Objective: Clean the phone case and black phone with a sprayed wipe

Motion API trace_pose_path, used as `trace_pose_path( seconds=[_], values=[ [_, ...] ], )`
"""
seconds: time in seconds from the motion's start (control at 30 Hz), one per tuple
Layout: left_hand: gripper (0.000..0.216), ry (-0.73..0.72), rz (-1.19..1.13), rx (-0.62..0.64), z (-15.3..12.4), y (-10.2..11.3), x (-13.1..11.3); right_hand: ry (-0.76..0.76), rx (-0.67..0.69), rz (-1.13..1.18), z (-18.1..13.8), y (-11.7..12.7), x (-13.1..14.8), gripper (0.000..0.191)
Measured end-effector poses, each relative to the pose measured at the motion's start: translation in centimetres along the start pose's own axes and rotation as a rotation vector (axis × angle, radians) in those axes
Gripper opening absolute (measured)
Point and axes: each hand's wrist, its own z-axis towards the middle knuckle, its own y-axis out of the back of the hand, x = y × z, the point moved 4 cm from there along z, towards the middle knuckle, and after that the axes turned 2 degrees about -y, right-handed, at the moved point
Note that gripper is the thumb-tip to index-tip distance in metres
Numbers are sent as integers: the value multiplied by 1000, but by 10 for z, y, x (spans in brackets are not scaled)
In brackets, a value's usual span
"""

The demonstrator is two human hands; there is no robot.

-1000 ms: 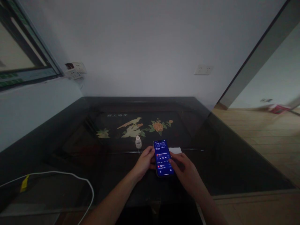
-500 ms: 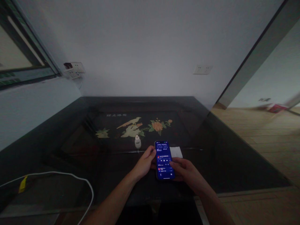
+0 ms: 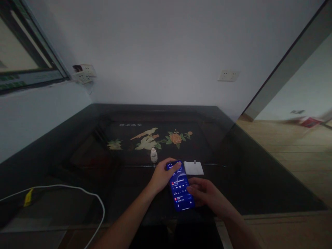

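A smartphone [image 3: 179,193] with a lit blue screen is held over the near part of the dark table. My left hand [image 3: 164,174] grips its upper left side, the thumb lying across the top of the screen. Closed on the lower right edge is my right hand [image 3: 203,193], its thumb at the screen's border. The fingers under the phone are hidden. Just beyond it lies a folded white cloth or paper [image 3: 193,168] with a small grey piece [image 3: 195,161] on its far edge. A small clear bottle with a white cap [image 3: 154,155] stands upright beyond my left hand.
The glossy black table [image 3: 249,180] bears a bird-and-flower picture [image 3: 147,140]. A white cable [image 3: 85,191] with a yellow tag [image 3: 28,197] crosses the left side. Wall sockets [image 3: 228,75] are behind, a window [image 3: 26,45] at left, and a red box [image 3: 310,121] on the floor at right.
The phone has come nearer to me and tilted, its top leaning left. My left thumb has moved from the phone's edge onto the upper screen. More of the white cloth or paper shows.
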Motion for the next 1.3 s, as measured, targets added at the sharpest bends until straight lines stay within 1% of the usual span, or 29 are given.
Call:
trace_pose_path(
  seconds=[0.13,0.23,0.3,0.4,0.5,0.6,0.7,0.8,0.9,0.93,0.97,1.03,1.13,1.3],
  values=[
    [42,57,-45,52,4,-1,5,-1,29,-26,-2,0,-1,50],
    [39,69,-133,105,1,-2,1,10,62,-11,-4,-2,0,47],
    [37,72,-183,118,-2,-2,-3,29,78,6,-6,-5,1,44],
    [35,46,-179,60,-4,-2,-8,33,55,2,-8,-6,1,42],
    [38,49,-145,-14,-2,0,-6,7,17,-19,-8,-6,-2,47],
    [46,158,-199,-10,-4,1,0,1,-31,23,-5,-4,-6,52],
    [53,314,-259,26,-19,3,5,12,-95,81,-1,1,-11,53],
    [52,399,-251,143,-48,3,5,30,-117,149,3,3,-18,51],
    [48,447,-217,282,-77,-2,5,34,-145,209,6,4,-24,51],
    [46,455,-247,323,-85,-5,6,37,-150,217,6,3,-24,51],
    [47,455,-279,338,-91,-8,7,43,-149,220,7,2,-24,51],
    [49,443,-327,287,-97,-13,9,61,-123,220,8,-1,-21,50],
    [47,440,-345,206,-99,-16,11,58,-102,208,7,-5,-17,49],
    [42,493,-329,222,-101,-15,5,5,-82,221,5,-8,-16,47]
  ],
)
